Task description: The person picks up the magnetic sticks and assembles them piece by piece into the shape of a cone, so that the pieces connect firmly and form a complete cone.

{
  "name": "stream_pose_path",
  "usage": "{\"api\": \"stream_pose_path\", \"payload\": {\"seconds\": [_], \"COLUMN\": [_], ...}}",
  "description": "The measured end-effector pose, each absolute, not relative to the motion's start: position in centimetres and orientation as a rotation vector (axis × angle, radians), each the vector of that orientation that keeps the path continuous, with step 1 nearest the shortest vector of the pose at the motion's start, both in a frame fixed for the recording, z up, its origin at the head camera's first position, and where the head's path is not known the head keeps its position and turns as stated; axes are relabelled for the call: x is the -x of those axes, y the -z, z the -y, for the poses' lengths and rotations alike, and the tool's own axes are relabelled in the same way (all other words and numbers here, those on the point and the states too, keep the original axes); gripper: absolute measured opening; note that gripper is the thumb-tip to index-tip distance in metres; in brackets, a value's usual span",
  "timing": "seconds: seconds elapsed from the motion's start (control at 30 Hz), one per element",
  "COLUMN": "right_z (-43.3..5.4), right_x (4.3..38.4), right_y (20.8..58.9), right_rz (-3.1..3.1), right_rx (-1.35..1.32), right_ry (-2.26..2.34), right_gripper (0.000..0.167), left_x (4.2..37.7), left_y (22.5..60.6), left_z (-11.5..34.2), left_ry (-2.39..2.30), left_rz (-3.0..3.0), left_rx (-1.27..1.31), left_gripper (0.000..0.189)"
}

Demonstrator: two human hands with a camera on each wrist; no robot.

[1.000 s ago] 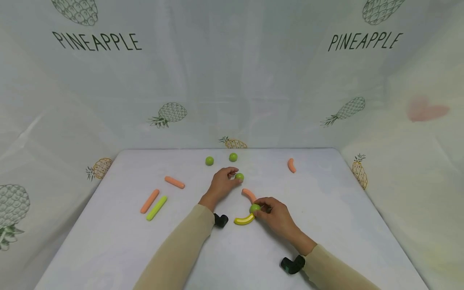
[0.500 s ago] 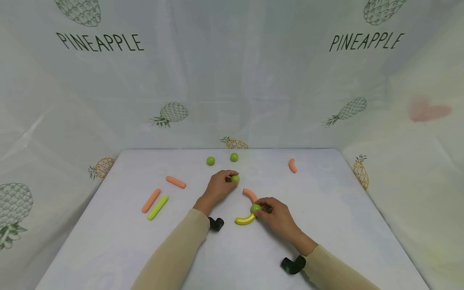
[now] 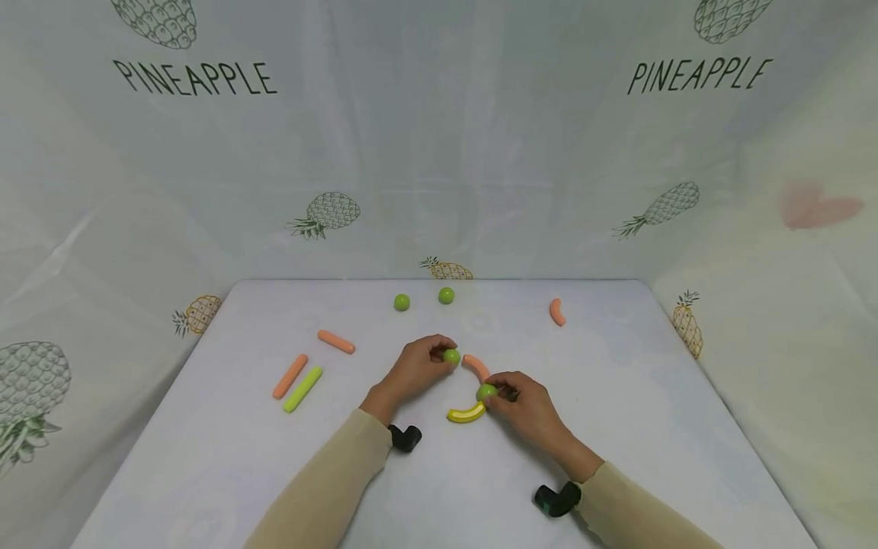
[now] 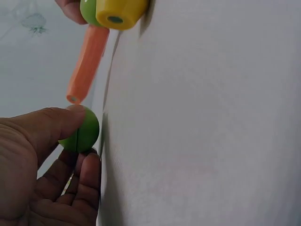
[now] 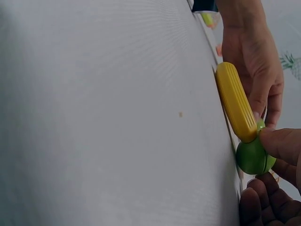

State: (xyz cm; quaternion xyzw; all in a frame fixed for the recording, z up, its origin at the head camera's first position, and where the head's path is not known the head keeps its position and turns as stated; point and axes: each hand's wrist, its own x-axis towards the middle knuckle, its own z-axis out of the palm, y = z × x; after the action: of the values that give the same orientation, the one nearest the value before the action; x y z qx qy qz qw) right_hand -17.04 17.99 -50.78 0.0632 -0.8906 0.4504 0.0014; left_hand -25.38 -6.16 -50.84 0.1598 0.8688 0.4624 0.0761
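Note:
My left hand [image 3: 414, 374] pinches a small green ball [image 4: 85, 132] between thumb and fingers. The ball has a groove round it and sits right at the free end of a curved orange stick [image 4: 88, 66]. Lower right in the head view, my right hand [image 3: 533, 413] pinches a second green ball [image 5: 251, 157]. At that ball the orange stick meets a curved yellow stick [image 3: 466, 414], which points to the left. The yellow stick shows ridges in the right wrist view and a dark hole in its end in the left wrist view.
Two loose green balls, one left [image 3: 402, 303] and one right [image 3: 447, 295], lie near the white table's [image 3: 617, 427] back edge. A short curved orange piece [image 3: 557, 312] is at back right. Two straight orange sticks [image 3: 290, 376] and a lime stick [image 3: 302, 389] lie left.
My left hand has brought its green ball down toward the orange stick's free end, close beside it now. My right hand stays at its ball, holding the joined pieces.

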Motion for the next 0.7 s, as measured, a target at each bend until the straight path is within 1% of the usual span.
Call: {"api": "stream_pose_path", "payload": {"seconds": [0.37,0.7], "right_z": [-17.96,-17.87], "right_x": [17.03,17.02], "right_y": [50.84,50.83], "right_rz": [2.801,2.811], "right_rx": [-0.194,-0.177], "right_ry": [-1.399,-1.403], "right_gripper": [0.026,0.027], "left_x": [25.37,25.47], "left_y": [50.98,50.90], "left_z": [5.66,5.60], "left_ry": [-1.359,-1.276], "left_rz": [-2.609,-2.673], "left_rx": [-0.509,-0.496], "left_gripper": [0.036,0.032]}}
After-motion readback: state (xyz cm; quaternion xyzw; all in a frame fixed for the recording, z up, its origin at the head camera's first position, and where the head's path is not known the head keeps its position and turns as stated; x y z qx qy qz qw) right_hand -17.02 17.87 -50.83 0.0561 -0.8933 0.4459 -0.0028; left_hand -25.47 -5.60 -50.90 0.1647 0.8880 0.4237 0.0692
